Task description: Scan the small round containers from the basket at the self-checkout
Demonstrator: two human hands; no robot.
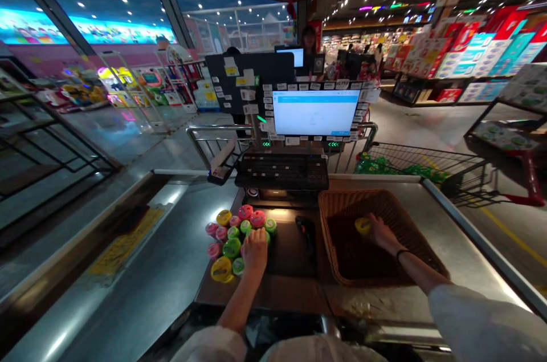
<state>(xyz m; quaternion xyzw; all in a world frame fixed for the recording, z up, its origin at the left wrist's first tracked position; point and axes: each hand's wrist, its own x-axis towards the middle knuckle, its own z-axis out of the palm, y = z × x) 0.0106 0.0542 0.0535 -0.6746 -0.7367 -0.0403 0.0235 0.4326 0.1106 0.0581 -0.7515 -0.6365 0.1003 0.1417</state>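
My left hand point(255, 249) rests with curled fingers on a cluster of several small round containers point(233, 235) with pink, green and yellow lids, on the checkout counter left of the scanner plate. What its fingers hold is hidden. My right hand point(378, 232) reaches into a brown wicker basket point(410, 219) and is closed on a small yellow-lidded container point(363, 226) near the basket's far side.
A black keyboard point(282, 170) and a lit register screen point(315, 112) stand behind the containers. A handheld scanner point(305, 229) lies between the cluster and the basket. A wire shopping cart point(431, 171) holding green goods stands beyond the counter. A steel belt point(141, 288) runs along the left. A person stands behind the far register.
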